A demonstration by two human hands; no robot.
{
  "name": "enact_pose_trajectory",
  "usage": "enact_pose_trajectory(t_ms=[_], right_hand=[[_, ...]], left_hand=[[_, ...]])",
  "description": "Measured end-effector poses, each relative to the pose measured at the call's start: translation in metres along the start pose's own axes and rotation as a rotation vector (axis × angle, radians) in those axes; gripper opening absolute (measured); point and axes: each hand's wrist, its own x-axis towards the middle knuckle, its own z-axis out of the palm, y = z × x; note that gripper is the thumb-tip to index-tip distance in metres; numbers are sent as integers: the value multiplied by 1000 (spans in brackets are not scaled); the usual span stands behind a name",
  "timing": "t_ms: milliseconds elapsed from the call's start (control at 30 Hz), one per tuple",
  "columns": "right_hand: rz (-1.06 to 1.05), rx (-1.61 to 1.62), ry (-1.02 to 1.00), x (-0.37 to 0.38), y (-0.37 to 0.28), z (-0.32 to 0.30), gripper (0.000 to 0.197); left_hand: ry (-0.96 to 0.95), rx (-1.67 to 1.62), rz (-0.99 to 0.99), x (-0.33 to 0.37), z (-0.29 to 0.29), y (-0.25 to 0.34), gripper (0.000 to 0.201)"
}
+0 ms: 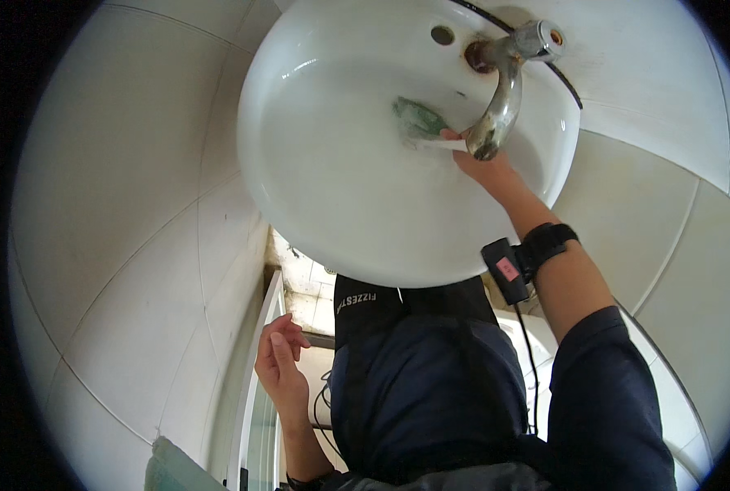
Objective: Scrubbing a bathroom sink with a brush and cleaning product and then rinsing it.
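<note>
A green scouring pad or cloth [420, 117], blurred and wet-looking, lies low in the white washbasin [299, 180]. My right hand [481, 166] reaches into the basin from the right, its fingers closed at the pad's near right end. The curved metal tap [502, 102] hides part of that hand. From the tap's mouth a whitish streak, seemingly water, runs toward the pad. Below the basin's left side hangs my left hand [281, 360], fingers loosely bent and a little apart, with nothing in it.
Tiled walls [135, 164] close in on the left and right. A pale green cloth-like piece [176, 466] shows at the lower left, beside a white-framed door or panel [254, 409]. A black device [506, 270] with a cable is strapped to my right wrist.
</note>
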Motion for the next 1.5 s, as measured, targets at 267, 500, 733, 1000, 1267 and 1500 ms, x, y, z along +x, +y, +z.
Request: enact_pose_trajectory(t_ms=[267,500,733,1000,1267,1500], right_hand=[[196,-266,-196,5,8,-9,35],[384,-303,-305,-9,-27,-19,36],[428,108,-257,6,-14,7,50],[452,-141,-81,2,-1,27,41],[329,-79,-74,25,-59,38,54],[461,-123,-171,-15,11,45,66]], left_hand=[[23,-20,-36,1,-7,-11,35],[11,-29,-24,1,-6,-14,35],[-30,-38,-31,-1,-12,-5,35],[-16,-20,-59,-4,-10,-4,36],[-53,-17,-81,-6,4,1,41],[31,-36,-89,-2,-4,-1,38]])
